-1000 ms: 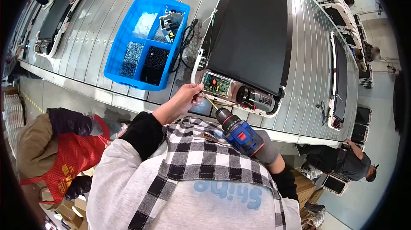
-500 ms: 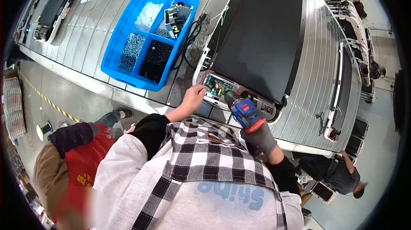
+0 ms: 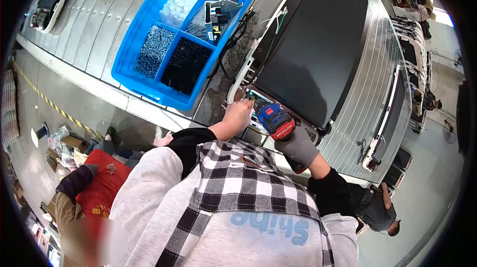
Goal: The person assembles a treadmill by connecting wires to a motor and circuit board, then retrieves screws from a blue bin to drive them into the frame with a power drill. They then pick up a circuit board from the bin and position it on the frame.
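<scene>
My gloved right hand [image 3: 298, 149] is wrapped round a blue and red power drill [image 3: 273, 119], whose front end points at the circuit board [image 3: 252, 95] at the near end of a black panel unit [image 3: 313, 43]. My bare left hand [image 3: 238, 117] is closed beside the drill's tip, over the board; what its fingers hold, if anything, is too small to make out. Left of the unit, a blue divided bin [image 3: 133, 88] holds white plastic pieces [image 3: 182, 4], silver screws [image 3: 155, 48], black screws [image 3: 186, 66] and an electronic part [image 3: 217, 18].
A black cable [image 3: 233, 41] lies between the bin and the unit. Another panel unit [image 3: 388, 113] is on the slatted metal table [image 3: 362, 88] to the right. A person in red [image 3: 104, 182] is at the lower left, a person in dark clothes [image 3: 378, 210] at the lower right.
The drill has moved left along the board, closer to my left hand, which has moved slightly right. My view has shifted, and the person in red appears lower.
</scene>
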A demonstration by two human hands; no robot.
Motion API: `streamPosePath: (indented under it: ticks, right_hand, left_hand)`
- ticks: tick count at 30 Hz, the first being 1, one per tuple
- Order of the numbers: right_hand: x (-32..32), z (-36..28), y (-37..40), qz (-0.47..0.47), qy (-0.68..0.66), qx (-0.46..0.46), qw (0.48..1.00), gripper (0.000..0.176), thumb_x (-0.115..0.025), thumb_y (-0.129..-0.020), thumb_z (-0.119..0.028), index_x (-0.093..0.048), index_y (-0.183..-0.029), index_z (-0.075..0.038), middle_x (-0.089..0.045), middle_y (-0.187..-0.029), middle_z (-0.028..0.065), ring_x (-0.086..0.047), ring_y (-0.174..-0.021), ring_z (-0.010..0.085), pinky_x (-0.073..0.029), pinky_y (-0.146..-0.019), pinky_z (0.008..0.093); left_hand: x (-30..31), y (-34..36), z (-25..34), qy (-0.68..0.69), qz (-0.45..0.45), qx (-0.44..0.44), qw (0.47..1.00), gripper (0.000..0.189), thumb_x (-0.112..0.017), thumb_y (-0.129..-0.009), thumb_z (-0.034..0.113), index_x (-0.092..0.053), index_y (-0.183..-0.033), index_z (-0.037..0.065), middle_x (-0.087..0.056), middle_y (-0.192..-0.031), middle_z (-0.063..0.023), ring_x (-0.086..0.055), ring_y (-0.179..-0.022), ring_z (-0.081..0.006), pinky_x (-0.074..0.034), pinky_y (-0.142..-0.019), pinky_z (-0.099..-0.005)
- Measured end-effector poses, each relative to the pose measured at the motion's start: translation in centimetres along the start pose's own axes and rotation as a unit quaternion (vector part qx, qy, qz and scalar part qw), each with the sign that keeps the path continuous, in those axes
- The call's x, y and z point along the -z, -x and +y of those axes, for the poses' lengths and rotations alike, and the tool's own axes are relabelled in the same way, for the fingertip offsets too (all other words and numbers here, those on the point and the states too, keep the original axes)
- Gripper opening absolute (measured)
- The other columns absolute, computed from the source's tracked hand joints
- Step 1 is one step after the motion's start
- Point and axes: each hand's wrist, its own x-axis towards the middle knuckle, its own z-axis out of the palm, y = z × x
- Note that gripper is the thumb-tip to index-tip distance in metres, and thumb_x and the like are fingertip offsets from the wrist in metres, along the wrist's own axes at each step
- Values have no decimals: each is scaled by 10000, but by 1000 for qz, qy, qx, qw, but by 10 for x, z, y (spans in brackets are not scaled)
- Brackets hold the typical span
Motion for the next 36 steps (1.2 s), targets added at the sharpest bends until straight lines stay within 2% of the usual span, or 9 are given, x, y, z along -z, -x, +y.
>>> streamPosePath:
  ticks: [3,9,11,12,21,23,24,28,36]
  right_hand:
    - [10,-6,-5,-15,43,7,999,343,-574,-761,-407,-634,-921,-110,-647,-812,155,-620,-778,341,-495,-687,397]
    - [40,-30,-12,-85,73,-27,993,416,-570,-751,-482,-633,-936,-114,-649,-841,156,-618,-818,333,-490,-714,388]
    - [38,-22,-21,-109,103,-36,988,436,-605,-734,-477,-625,-952,-100,-649,-861,159,-617,-834,326,-486,-727,383]
    - [34,-15,-22,-110,97,-33,989,435,-613,-732,-469,-623,-955,-96,-648,-864,160,-616,-835,327,-485,-728,383]
    - [9,33,8,-2,-119,-11,993,286,-617,-659,-215,-601,-882,-37,-612,-727,158,-608,-703,306,-490,-656,358]
    - [0,36,32,93,-259,104,956,352,-628,-641,-150,-581,-967,-26,-609,-816,137,-602,-747,288,-488,-672,346]
    - [2,35,45,99,-198,128,967,432,-630,-620,-95,-565,-1042,-33,-597,-926,126,-596,-830,290,-488,-702,345]
    - [-7,45,85,166,-56,285,942,418,-636,-621,-26,-566,-1033,-47,-554,-863,48,-558,-758,148,-469,-667,293]
    - [-65,79,139,254,-33,263,930,422,-693,-637,-45,-590,-1046,-57,-607,-953,79,-601,-845,197,-479,-705,310]
  left_hand:
    - [-2,-1,-1,16,-11,3,1000,103,-592,-757,91,-572,-834,27,-590,-765,-144,-608,-688,-328,-499,-598,-432]
    - [4,0,-2,170,-6,67,983,198,-558,-776,41,-586,-963,-20,-558,-847,-190,-584,-779,-341,-484,-698,-405]
    - [10,5,-8,371,-58,224,899,235,-496,-792,-17,-579,-1010,-43,-582,-872,-154,-596,-748,-258,-488,-675,-355]
    - [19,6,-7,521,-72,301,795,248,-429,-805,-73,-567,-1012,-62,-602,-879,-118,-598,-759,-182,-498,-683,-296]
    - [61,25,2,658,-60,344,667,172,-474,-938,126,-528,-990,-28,-612,-943,-111,-602,-824,-169,-494,-731,-253]
    - [60,30,2,701,-44,351,619,157,-493,-934,140,-542,-952,-8,-602,-919,-92,-574,-818,-154,-478,-708,-244]
    - [57,32,0,724,-48,342,597,149,-497,-932,141,-539,-940,-2,-589,-898,-82,-557,-795,-147,-472,-692,-240]
    - [55,34,16,779,-77,328,528,126,-515,-924,144,-523,-899,21,-532,-813,-46,-498,-715,-125,-447,-637,-227]
    - [49,35,66,816,-100,364,438,129,-480,-940,121,-469,-930,-7,-449,-830,-55,-400,-678,-95,-374,-547,-188]
